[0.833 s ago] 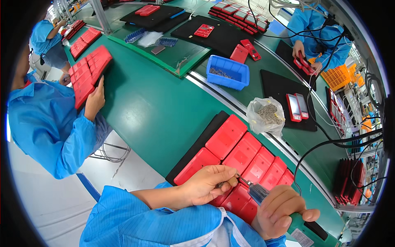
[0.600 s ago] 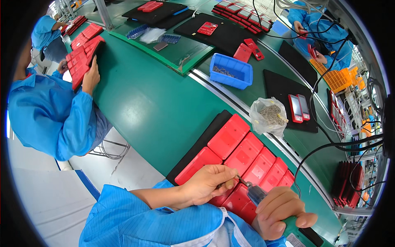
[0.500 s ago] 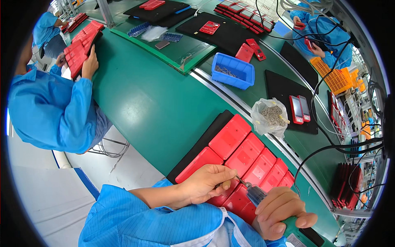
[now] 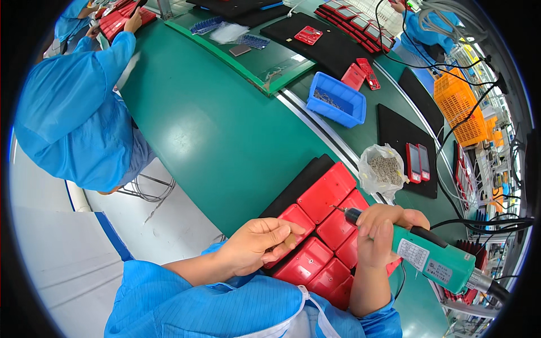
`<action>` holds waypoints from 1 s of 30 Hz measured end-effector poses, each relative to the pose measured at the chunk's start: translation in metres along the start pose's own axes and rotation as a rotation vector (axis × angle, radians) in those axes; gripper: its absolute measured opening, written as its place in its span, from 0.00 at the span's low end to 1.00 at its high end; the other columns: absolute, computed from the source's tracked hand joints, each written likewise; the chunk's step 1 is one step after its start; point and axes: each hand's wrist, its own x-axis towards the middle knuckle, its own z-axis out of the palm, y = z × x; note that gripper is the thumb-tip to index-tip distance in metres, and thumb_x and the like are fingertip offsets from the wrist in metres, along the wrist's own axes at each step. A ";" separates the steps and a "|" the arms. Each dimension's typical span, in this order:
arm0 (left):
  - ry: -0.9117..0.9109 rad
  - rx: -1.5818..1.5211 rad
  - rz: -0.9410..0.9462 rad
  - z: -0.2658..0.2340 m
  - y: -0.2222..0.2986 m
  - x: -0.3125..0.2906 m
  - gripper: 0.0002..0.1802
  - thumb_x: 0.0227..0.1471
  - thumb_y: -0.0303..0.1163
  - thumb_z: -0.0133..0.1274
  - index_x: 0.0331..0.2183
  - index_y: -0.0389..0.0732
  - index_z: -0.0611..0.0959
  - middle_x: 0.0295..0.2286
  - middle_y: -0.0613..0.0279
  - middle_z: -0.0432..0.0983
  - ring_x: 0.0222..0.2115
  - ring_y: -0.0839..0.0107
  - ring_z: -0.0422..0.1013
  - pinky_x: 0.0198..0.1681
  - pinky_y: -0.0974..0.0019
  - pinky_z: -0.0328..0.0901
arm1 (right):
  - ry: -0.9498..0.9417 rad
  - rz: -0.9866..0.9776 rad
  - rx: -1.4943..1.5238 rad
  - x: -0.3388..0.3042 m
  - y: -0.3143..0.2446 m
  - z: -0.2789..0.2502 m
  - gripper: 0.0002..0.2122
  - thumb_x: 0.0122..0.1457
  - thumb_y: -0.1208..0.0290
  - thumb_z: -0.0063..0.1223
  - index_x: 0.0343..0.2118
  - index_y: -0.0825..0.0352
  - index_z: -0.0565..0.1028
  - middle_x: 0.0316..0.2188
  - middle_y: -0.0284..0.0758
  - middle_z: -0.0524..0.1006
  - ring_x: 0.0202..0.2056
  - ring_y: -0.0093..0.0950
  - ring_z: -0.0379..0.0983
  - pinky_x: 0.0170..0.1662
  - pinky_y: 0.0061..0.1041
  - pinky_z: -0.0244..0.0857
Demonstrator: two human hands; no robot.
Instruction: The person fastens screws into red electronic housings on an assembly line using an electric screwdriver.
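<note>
My right hand is wrapped round a green electric screwdriver with a cable at its rear end. Its thin bit points left, over red plastic casings laid in rows on a black foam mat. To the left, my left hand is held above the nearer casings, thumb and fingers pinched together. What lies in that pinch is mostly hidden; I cannot make it out. Beyond the casings sits a clear plastic bag of small metal screws.
A blue bin with loose metal parts stands beyond the rail. Past the bag, red handheld devices lie on a black mat. A co-worker in blue sits at the left. Black cables hang at the right; an orange basket stands behind.
The screwdriver has swung up and its bit has left my left hand, which has drawn back leftward. At the far left, the co-worker's red stack has moved farther off. My view has shifted slightly.
</note>
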 end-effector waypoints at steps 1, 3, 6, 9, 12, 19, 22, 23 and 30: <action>0.002 -0.004 0.002 0.001 0.002 -0.001 0.14 0.54 0.33 0.40 0.35 0.31 0.73 0.18 0.61 0.66 0.13 0.82 0.55 0.14 0.81 0.49 | -0.004 0.003 0.001 0.001 0.001 0.001 0.15 0.51 0.78 0.47 0.39 0.62 0.58 0.13 0.34 0.65 0.14 0.25 0.62 0.20 0.25 0.59; -0.001 -0.025 -0.033 0.003 0.007 -0.002 0.14 0.53 0.32 0.42 0.37 0.32 0.72 0.22 0.58 0.69 0.15 0.82 0.56 0.14 0.81 0.49 | -0.026 -0.013 0.012 0.002 0.003 0.002 0.14 0.51 0.79 0.46 0.39 0.62 0.58 0.13 0.34 0.65 0.14 0.25 0.62 0.20 0.26 0.59; 0.038 -0.022 -0.076 -0.003 0.004 -0.001 0.13 0.52 0.32 0.43 0.36 0.33 0.72 0.24 0.55 0.71 0.16 0.81 0.57 0.14 0.81 0.48 | -0.054 -0.024 -0.014 0.000 0.008 0.003 0.14 0.50 0.80 0.45 0.40 0.62 0.58 0.13 0.34 0.65 0.14 0.25 0.62 0.20 0.26 0.60; 0.000 -0.026 -0.056 -0.006 0.003 0.001 0.11 0.52 0.33 0.43 0.33 0.34 0.72 0.25 0.55 0.72 0.15 0.80 0.57 0.14 0.81 0.48 | -0.178 -0.110 -0.090 0.003 0.013 0.001 0.16 0.51 0.79 0.42 0.43 0.63 0.57 0.14 0.33 0.63 0.13 0.22 0.60 0.17 0.22 0.59; -0.035 -0.061 -0.031 -0.009 0.004 0.004 0.10 0.52 0.33 0.43 0.30 0.35 0.71 0.24 0.56 0.71 0.15 0.80 0.58 0.14 0.81 0.48 | -0.199 -0.058 -0.069 0.001 0.011 -0.002 0.17 0.47 0.84 0.42 0.41 0.62 0.58 0.13 0.34 0.66 0.14 0.25 0.63 0.19 0.26 0.62; -0.053 -0.075 -0.044 -0.010 0.000 0.005 0.10 0.53 0.34 0.43 0.27 0.37 0.70 0.23 0.56 0.70 0.15 0.80 0.57 0.13 0.81 0.47 | -0.308 -0.136 -0.094 0.005 0.011 -0.002 0.20 0.43 0.85 0.43 0.42 0.62 0.59 0.13 0.33 0.66 0.12 0.25 0.63 0.18 0.25 0.63; -0.115 -0.053 -0.062 -0.010 -0.002 0.006 0.09 0.53 0.33 0.42 0.29 0.36 0.71 0.24 0.58 0.71 0.18 0.81 0.60 0.16 0.83 0.52 | -0.312 -0.170 -0.161 0.006 0.011 0.005 0.15 0.49 0.80 0.45 0.40 0.62 0.58 0.12 0.32 0.63 0.12 0.24 0.61 0.16 0.23 0.59; -0.105 -0.043 -0.080 -0.009 -0.001 0.006 0.09 0.53 0.32 0.42 0.29 0.36 0.71 0.25 0.58 0.71 0.18 0.81 0.60 0.16 0.83 0.52 | -0.322 -0.203 -0.147 0.007 0.011 0.006 0.17 0.45 0.83 0.45 0.39 0.64 0.60 0.12 0.33 0.65 0.12 0.25 0.63 0.17 0.24 0.61; -0.097 -0.067 -0.070 -0.011 -0.002 0.005 0.09 0.53 0.32 0.43 0.30 0.36 0.71 0.25 0.58 0.71 0.18 0.82 0.61 0.16 0.82 0.53 | -0.364 -0.256 -0.113 -0.001 0.012 0.009 0.18 0.38 0.86 0.46 0.37 0.68 0.63 0.12 0.33 0.67 0.11 0.26 0.64 0.15 0.24 0.63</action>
